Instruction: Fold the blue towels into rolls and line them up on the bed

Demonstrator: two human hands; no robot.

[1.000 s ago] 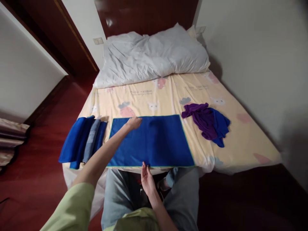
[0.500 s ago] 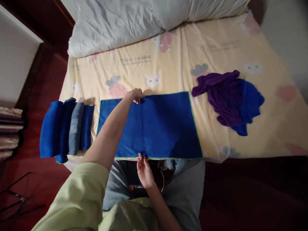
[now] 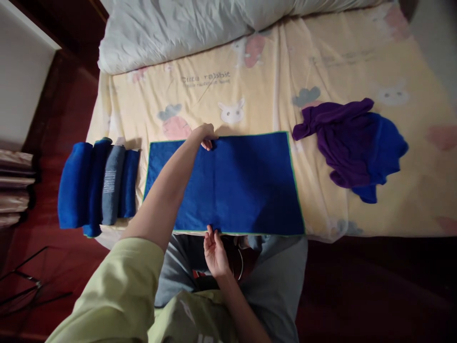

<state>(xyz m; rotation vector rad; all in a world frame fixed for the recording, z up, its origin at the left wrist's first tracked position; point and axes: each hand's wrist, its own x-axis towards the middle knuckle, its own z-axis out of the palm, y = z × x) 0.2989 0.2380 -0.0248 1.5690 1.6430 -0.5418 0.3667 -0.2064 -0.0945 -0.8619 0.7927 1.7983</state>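
A blue towel with a thin green border lies spread flat along the front of the bed, a faint crease running across it between my hands. My left hand reaches over to the far edge and pinches it, fingers bent down. At the near edge, my right hand is turned palm up, its fingertips closed on the border in line with the left hand. My left forearm hides part of the towel's left side.
Several rolled or folded towels, blue and grey, stand in a row at the left. A crumpled purple cloth lies over a blue cloth at the right. A pale quilt lies along the back of the patterned bed sheet.
The camera view has shifted slightly, so the things at the right appear farther right. Both hands keep their places on the towel's edges, and the towel stays flat.
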